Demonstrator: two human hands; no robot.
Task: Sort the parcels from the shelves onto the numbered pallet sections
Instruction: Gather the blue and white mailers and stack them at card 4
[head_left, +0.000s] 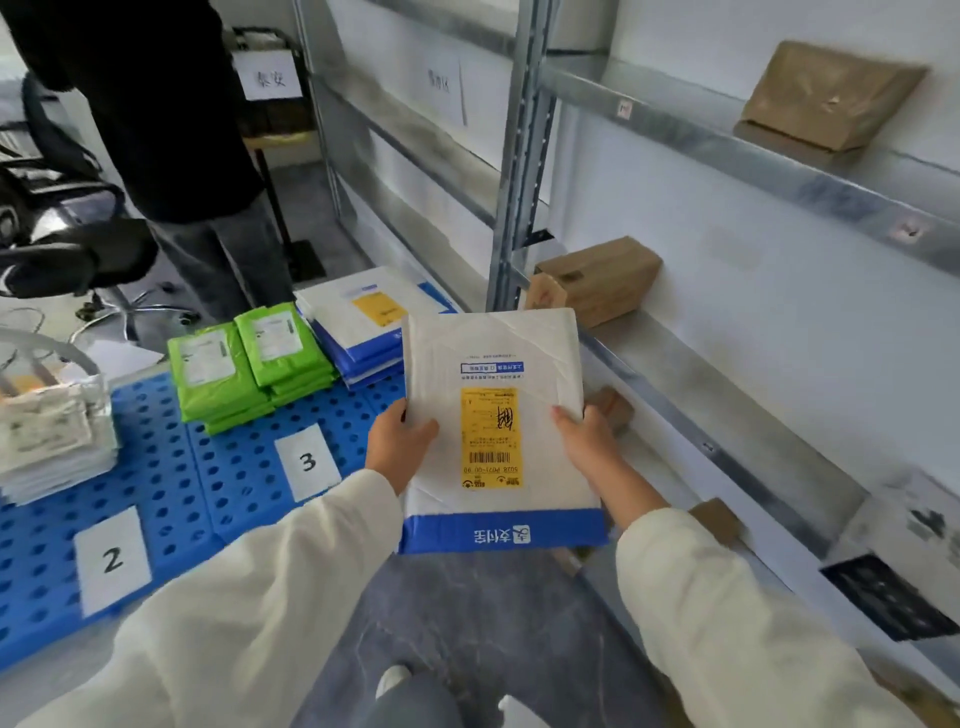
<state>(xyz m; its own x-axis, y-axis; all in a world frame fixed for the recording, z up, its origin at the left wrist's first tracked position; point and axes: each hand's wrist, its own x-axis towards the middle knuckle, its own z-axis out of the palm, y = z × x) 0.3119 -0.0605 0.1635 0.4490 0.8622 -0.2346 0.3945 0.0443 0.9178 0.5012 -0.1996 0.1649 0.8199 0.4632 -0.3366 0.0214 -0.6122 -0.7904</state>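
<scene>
I hold a white mailer parcel (493, 358) with a blue bottom band and a yellow label in front of me, above the floor. My left hand (397, 447) grips its left edge and my right hand (587, 441) grips its right edge, thumbs on top. Below to the left lies the blue perforated pallet (156, 467) with paper signs "2" (111, 558) and "3" (307, 461). On it sit green parcels (249, 364), a stack of white-and-blue mailers (363, 322) and a white stack (52, 436) at the far left.
A metal shelving rack (727, 364) runs along the right, with brown boxes on it (597, 280) (831, 93) and a white-and-black box (904, 561) lower right. A person in dark clothes (171, 130) stands behind the pallet, beside an office chair (57, 218).
</scene>
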